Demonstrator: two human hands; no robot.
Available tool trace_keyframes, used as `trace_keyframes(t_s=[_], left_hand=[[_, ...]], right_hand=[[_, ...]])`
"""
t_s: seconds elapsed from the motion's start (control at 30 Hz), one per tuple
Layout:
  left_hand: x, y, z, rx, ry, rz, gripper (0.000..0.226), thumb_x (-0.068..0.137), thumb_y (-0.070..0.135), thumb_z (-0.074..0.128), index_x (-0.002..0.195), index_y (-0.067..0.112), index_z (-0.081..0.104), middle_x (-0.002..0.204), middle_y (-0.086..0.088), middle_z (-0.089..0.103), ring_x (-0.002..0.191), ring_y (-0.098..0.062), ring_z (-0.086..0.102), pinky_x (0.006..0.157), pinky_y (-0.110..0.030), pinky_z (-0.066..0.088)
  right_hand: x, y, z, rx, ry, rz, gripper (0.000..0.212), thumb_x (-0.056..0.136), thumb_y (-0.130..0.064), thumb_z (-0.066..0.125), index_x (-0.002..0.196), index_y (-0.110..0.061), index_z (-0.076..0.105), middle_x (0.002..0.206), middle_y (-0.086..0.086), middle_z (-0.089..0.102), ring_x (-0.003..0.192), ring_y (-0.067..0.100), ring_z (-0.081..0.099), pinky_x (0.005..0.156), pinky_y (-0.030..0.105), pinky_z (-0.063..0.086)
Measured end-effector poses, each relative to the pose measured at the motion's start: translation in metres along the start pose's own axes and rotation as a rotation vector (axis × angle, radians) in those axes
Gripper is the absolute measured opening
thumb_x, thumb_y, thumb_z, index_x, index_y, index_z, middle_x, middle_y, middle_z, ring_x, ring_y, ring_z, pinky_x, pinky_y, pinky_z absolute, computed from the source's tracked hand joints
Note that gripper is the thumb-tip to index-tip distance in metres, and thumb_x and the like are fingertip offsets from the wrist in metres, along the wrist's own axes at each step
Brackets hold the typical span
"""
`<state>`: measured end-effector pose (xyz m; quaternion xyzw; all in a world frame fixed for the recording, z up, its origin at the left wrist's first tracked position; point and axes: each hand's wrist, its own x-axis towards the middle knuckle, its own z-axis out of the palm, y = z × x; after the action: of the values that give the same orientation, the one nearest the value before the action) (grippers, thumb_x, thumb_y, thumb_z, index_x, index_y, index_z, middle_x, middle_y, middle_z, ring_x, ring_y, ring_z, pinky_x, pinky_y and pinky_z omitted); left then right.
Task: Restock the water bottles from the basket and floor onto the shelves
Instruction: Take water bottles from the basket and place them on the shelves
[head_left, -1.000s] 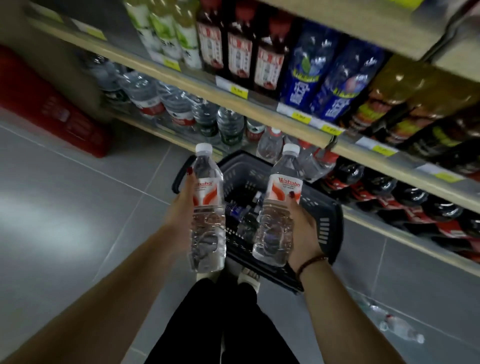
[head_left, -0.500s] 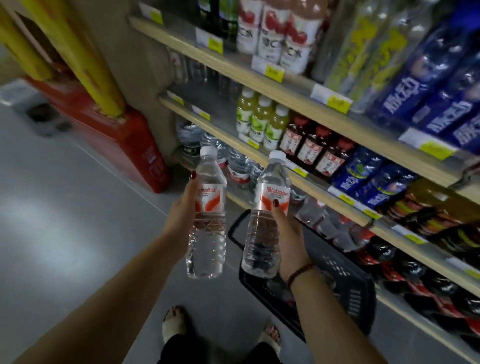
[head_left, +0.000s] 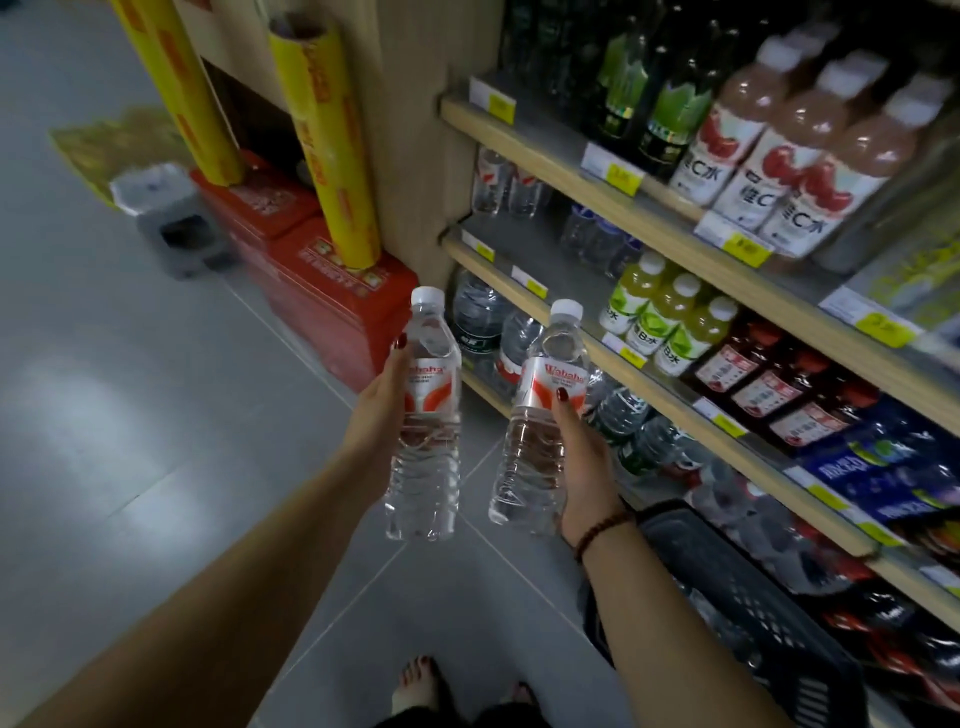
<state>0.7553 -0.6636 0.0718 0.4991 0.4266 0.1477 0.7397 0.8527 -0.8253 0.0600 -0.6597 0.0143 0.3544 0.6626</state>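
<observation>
Both sides are full. My left hand (head_left: 382, 410) curls round the left water bottle (head_left: 428, 415) at its red-and-white label, thumb lying up the side. My right hand (head_left: 582, 452) grips the right water bottle (head_left: 540, 421), thumb pressed on the label and the other fingers hidden behind it. Each bottle is upright, white cap up, apart from the other, above the grey floor (head_left: 156, 415) and near the shelves (head_left: 670, 395) of drinks. The black basket (head_left: 727, 597) sits low beside my right forearm.
</observation>
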Motion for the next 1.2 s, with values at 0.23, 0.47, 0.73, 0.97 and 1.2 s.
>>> trace_keyframes(t_s=[0.23, 0.47, 0.73, 0.97, 1.2], left_hand=[[0.063, 0.031, -0.008, -0.010, 0.018, 0.025, 0.043, 0.092, 0.058, 0.050, 0.094, 0.019, 0.068, 0.084, -0.009, 0.075, 0.077, -0.026, 0.072, 0.085, -0.047, 0.056], [0.144, 0.072, 0.010, 0.041, 0.059, 0.012, 0.039, 0.094, 0.055, 0.047, 0.090, 0.021, 0.065, 0.084, -0.004, 0.074, 0.081, -0.024, 0.072, 0.085, -0.043, 0.055], [0.225, 0.103, 0.018, 0.104, 0.030, -0.038, 0.042, 0.095, 0.055, 0.042, 0.090, 0.020, 0.065, 0.078, 0.000, 0.073, 0.075, -0.019, 0.070, 0.075, -0.035, 0.053], [0.292, 0.128, 0.017, 0.176, -0.057, -0.124, 0.038, 0.093, 0.056, 0.046, 0.092, 0.023, 0.065, 0.081, 0.002, 0.072, 0.074, -0.013, 0.069, 0.062, -0.027, 0.045], [0.358, 0.132, 0.010, 0.261, -0.140, -0.149, 0.039, 0.090, 0.062, 0.048, 0.096, 0.027, 0.065, 0.086, 0.005, 0.073, 0.078, -0.012, 0.069, 0.067, -0.029, 0.046]], right_hand=[[0.064, -0.021, 0.037, -0.051, -0.019, -0.018, 0.054, 0.076, -0.062, 0.066, 0.113, -0.022, 0.066, 0.100, 0.001, 0.074, 0.094, 0.020, 0.070, 0.092, 0.047, 0.052], [0.159, -0.052, 0.066, -0.084, -0.035, 0.033, 0.043, 0.081, -0.056, 0.062, 0.094, -0.015, 0.067, 0.084, 0.007, 0.073, 0.071, 0.022, 0.071, 0.062, 0.036, 0.057], [0.239, -0.078, 0.090, -0.053, 0.015, 0.092, 0.056, 0.069, -0.065, 0.067, 0.097, -0.016, 0.067, 0.093, 0.009, 0.073, 0.092, 0.032, 0.070, 0.085, 0.052, 0.055], [0.285, -0.090, 0.125, -0.004, 0.109, 0.107, 0.083, 0.049, -0.071, 0.074, 0.112, -0.018, 0.063, 0.106, 0.008, 0.069, 0.100, 0.030, 0.066, 0.091, 0.056, 0.050], [0.338, -0.080, 0.148, 0.083, 0.177, 0.085, 0.060, 0.063, -0.054, 0.079, 0.109, -0.018, 0.066, 0.102, 0.007, 0.072, 0.097, 0.029, 0.068, 0.089, 0.053, 0.052]])
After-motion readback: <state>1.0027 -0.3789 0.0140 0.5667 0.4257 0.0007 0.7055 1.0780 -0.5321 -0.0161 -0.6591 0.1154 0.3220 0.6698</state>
